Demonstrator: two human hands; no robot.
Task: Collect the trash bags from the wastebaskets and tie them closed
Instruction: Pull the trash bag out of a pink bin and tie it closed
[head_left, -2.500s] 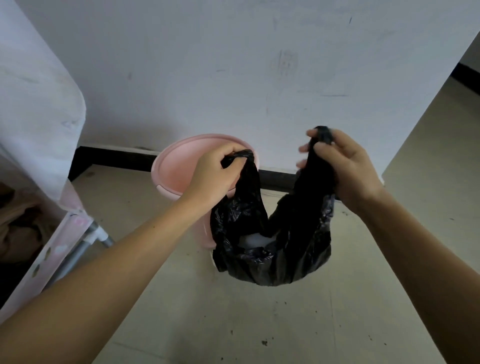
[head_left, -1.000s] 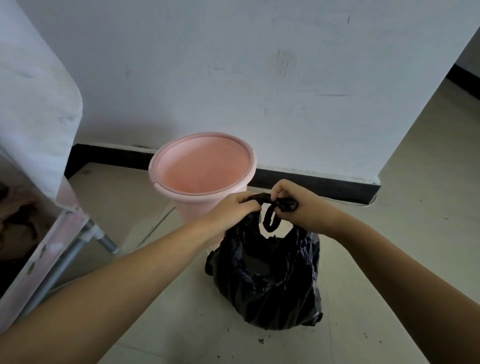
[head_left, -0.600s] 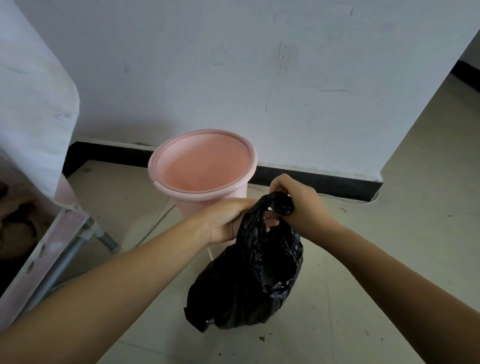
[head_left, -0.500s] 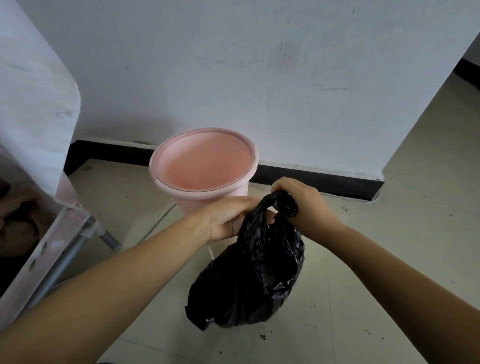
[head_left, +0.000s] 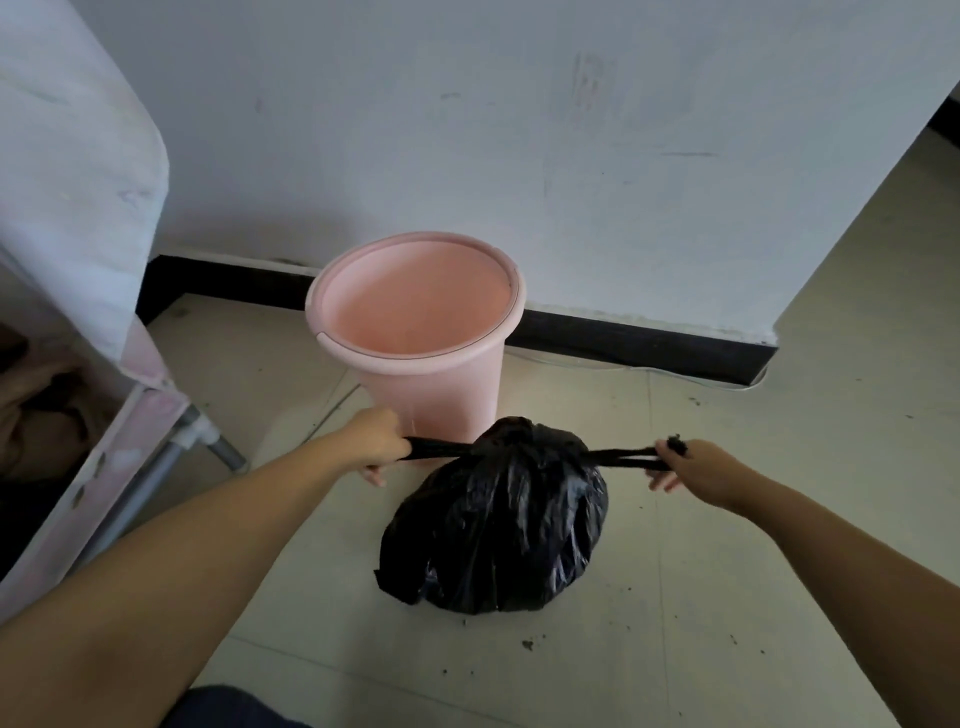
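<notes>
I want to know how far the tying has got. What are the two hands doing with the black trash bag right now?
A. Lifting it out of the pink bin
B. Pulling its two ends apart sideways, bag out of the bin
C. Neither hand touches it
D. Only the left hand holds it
B: the left hand and right hand each grip a stretched end of the black trash bag, cinching a knot in front of the pink bin.

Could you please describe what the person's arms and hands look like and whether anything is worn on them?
Both forearms are bare, with no sleeves in view. The left hand and right hand wear no gloves; no rings, watch or bracelets are visible.
</notes>
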